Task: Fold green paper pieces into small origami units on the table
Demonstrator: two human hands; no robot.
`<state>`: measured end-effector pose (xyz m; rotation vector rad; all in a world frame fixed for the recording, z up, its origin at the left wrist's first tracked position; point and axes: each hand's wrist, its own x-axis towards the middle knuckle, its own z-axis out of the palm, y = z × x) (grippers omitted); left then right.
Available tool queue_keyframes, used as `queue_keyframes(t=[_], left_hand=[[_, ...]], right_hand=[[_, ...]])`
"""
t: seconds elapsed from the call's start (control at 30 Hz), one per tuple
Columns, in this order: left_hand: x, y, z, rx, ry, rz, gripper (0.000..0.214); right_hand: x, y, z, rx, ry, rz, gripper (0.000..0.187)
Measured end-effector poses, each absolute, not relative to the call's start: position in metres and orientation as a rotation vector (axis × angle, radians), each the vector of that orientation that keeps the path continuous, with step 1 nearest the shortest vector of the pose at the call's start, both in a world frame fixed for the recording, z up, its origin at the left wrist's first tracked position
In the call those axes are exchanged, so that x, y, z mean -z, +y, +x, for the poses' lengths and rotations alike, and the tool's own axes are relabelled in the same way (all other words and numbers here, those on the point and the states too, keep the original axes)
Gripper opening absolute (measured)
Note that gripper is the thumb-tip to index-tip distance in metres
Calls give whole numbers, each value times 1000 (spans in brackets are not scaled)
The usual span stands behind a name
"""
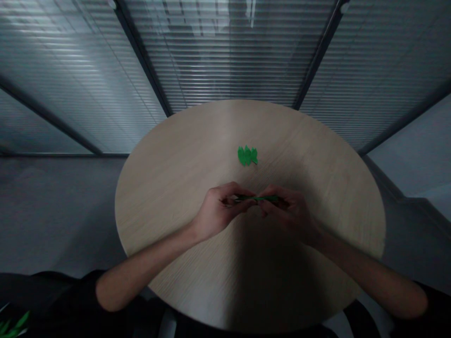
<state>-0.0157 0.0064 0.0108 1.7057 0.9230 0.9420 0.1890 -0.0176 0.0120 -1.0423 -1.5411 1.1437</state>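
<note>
Dark sleeves sit at eight and four o'clock. Left grip and right grip pinch a thin green piece; at their twelve, a green cluster lies on the desk.

We see the left sleeve in the lower left of the frame and the right sleeve in the lower right corner, both black and short, ending near the elbow. Past them, the left forearm and the right forearm are bare, slim and narrowing toward the wrist. The left hand and right hand are bare too. In this dim light we cannot make out the fabric's texture.
</note>
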Motion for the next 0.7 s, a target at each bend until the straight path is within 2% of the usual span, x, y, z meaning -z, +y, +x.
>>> queue_keyframes(t=[0.7], left_hand=[[-13,6,-14,-1000,899,1847,9]], right_hand=[[-10,-18,193,-876,-1719,-1111,9]])
